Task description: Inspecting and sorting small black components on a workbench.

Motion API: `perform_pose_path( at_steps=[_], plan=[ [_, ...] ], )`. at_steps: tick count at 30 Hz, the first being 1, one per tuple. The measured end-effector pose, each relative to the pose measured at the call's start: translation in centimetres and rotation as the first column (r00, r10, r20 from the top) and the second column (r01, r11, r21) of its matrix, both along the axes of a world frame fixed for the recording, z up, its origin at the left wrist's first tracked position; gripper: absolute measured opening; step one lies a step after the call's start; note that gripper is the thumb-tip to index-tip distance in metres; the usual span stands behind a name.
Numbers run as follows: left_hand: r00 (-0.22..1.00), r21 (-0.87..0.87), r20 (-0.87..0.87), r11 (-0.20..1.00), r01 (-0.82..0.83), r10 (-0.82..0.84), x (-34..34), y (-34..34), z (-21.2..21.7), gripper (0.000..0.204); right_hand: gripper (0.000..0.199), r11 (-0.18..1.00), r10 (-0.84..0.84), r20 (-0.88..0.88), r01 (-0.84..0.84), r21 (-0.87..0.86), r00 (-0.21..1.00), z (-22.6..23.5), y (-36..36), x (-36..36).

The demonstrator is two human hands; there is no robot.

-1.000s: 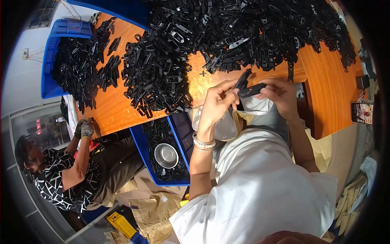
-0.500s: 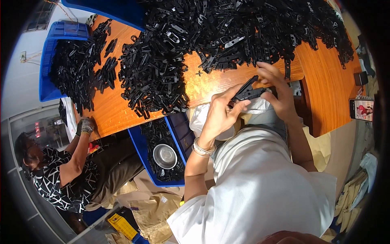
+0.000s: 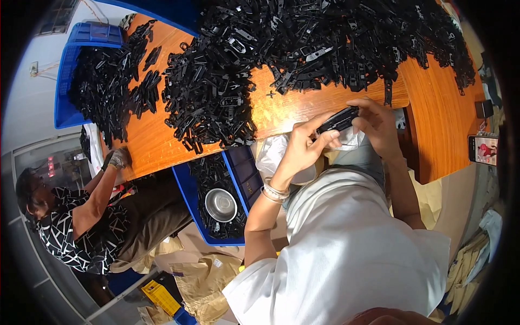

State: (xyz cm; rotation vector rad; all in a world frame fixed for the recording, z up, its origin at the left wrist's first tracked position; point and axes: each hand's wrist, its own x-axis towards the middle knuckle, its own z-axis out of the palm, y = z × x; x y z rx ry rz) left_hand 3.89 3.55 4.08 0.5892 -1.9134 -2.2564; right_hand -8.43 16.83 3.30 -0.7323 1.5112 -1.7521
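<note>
A narrow black plastic part (image 3: 339,120) is held between my two hands just off the table's near edge. My left hand (image 3: 304,145) grips its left end, thumb beneath and fingers behind. Around the right end close the thumb and fingers of my right hand (image 3: 378,125). Beyond my hands, a big heap of similar black plastic parts (image 3: 336,38) covers the far side of the wooden table (image 3: 292,111). A second heap of them (image 3: 208,103) lies to the left. Under my hands is a white plastic bag (image 3: 271,154).
Left of my lap, a blue crate (image 3: 201,230) holds black parts and a metal bowl (image 3: 221,205). Another blue crate (image 3: 62,103) spills parts at the far left, near a gloved co-worker (image 3: 81,227). A phone (image 3: 483,149) stands at the right edge.
The black part was spread in a V shape between my hands; now its two arms lie together. My right fingers came down onto its end. The co-worker's gloved hands shifted slightly.
</note>
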Motion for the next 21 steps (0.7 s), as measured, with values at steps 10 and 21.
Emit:
perform_pose_path(
  at_steps=[10, 21],
  plan=[
    [0.903, -0.996, -0.043, -0.084, -0.008, 0.428, -4.2, -14.0, -1.7, 0.024, 0.019, 0.981, 0.081, -0.504, 0.02, 0.192, 0.86, -4.0, 1.1, 1.7],
    [0.962, -0.981, -0.014, -0.192, 0.04, 0.272, -3.8, -13.8, -1.3, 0.016, 0.01, 0.685, -0.36, -0.743, 0.701, 0.2, 0.564, -4.6, 4.1, -4.6]
  ],
)
